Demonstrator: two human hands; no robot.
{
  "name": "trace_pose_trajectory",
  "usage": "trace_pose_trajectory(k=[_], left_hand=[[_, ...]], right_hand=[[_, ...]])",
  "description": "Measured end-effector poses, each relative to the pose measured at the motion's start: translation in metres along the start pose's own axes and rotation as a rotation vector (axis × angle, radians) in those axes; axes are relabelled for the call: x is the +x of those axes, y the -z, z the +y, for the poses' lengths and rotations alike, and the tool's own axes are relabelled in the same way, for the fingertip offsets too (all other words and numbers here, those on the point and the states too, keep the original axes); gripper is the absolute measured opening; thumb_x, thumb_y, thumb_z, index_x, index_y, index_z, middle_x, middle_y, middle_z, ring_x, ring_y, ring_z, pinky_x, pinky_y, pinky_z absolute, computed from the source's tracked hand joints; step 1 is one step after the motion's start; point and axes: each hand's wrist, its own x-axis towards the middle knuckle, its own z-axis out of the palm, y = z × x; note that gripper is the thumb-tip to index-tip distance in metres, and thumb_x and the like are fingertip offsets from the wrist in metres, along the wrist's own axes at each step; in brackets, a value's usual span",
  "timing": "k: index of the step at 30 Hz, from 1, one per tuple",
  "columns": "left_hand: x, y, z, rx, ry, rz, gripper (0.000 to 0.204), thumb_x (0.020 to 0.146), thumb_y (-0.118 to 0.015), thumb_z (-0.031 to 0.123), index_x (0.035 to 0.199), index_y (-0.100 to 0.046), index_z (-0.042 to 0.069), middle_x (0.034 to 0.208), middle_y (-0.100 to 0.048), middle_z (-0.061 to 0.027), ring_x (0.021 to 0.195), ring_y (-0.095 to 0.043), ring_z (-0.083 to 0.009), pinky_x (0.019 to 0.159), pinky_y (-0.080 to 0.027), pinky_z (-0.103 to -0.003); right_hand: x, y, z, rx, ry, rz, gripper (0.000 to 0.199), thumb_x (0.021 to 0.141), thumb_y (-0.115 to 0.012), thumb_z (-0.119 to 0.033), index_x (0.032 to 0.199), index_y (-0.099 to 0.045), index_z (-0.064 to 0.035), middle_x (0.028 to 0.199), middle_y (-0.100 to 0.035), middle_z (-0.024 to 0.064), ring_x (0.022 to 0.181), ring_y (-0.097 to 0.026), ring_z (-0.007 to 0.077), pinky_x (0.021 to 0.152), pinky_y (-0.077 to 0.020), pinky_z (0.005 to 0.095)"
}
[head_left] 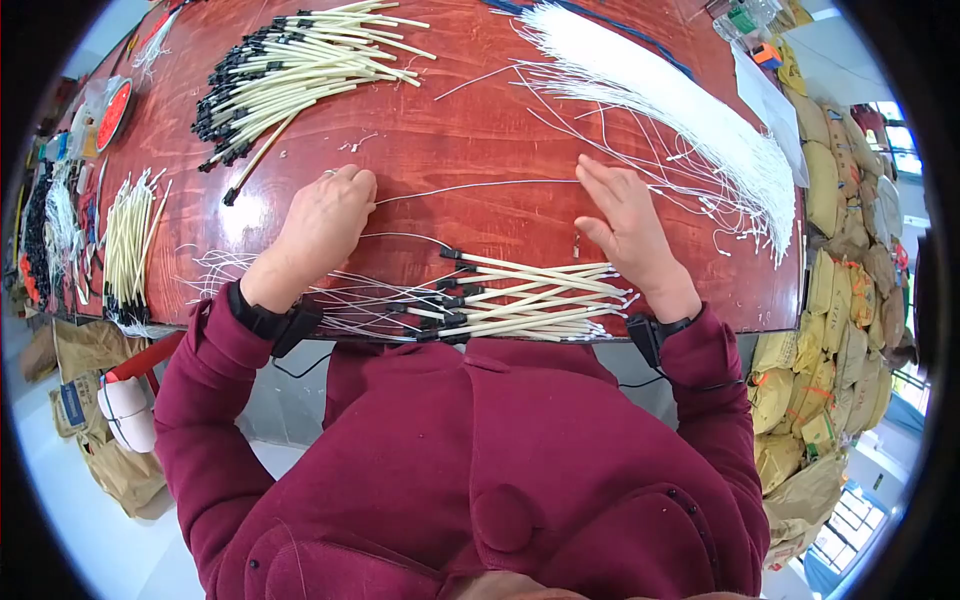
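Observation:
A thin white wire (470, 186) runs across the red table between my two hands. My left hand (330, 220) is closed in a pinch on its left end. My right hand (625, 220) lies over the other end with fingers stretched out and thumb apart, gripping nothing that I can see. Along the table's near edge, between my forearms, lies a pile of cream tubes (540, 295) with black ends and thin wires trailing left. To the upper right spreads a large bundle of white wires (650, 80), with some loose strands reaching toward my right hand.
More cream tubes with black ends (300, 75) are heaped at the far left. Another bundle of tubes (130, 245) lies at the table's left side, near a red round dish (114, 115). A paper sheet (765, 100) sits beyond the wires. Stacked sacks (830, 340) stand right of the table.

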Motion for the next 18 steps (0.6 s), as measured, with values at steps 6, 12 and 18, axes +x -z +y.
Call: trace_pose_trajectory(k=[6, 12, 18], left_hand=[[0.005, 0.003, 0.002, -0.012, -0.059, 0.088, 0.012, 0.094, -0.059, 0.013, 0.099, -0.057, 0.003, 0.098, -0.062, -0.0195, 0.094, -0.061, -0.044, 0.078, -0.05, -0.052], [-0.011, 0.001, -0.017, -0.069, -0.026, -0.001, 0.01, 0.091, -0.061, 0.008, 0.096, -0.057, 0.0, 0.091, -0.062, -0.0223, 0.089, -0.06, -0.044, 0.073, -0.047, -0.052], [-0.004, -0.001, -0.016, -0.083, -0.088, 0.075, 0.01, 0.085, -0.065, 0.002, 0.089, -0.056, -0.001, 0.084, -0.063, -0.0215, 0.081, -0.061, -0.0437, 0.07, -0.047, -0.052]], right_hand=[[-0.015, 0.002, -0.005, -0.103, 0.086, 0.011, 0.068, 0.09, -0.067, -0.047, 0.136, -0.057, 0.0033, 0.147, -0.054, 0.0185, 0.129, -0.051, 0.0351, 0.108, -0.0389, 0.047], [-0.008, -0.017, -0.001, -0.058, 0.062, -0.017, 0.072, 0.093, -0.062, -0.053, 0.137, -0.057, 0.0034, 0.148, -0.052, 0.0176, 0.135, -0.047, 0.0335, 0.112, -0.0364, 0.0462], [-0.029, -0.013, 0.002, 0.013, 0.035, -0.009, 0.073, 0.096, -0.057, -0.054, 0.141, -0.055, 0.0028, 0.153, -0.048, 0.0156, 0.141, -0.04, 0.0316, 0.117, -0.0307, 0.0465]])
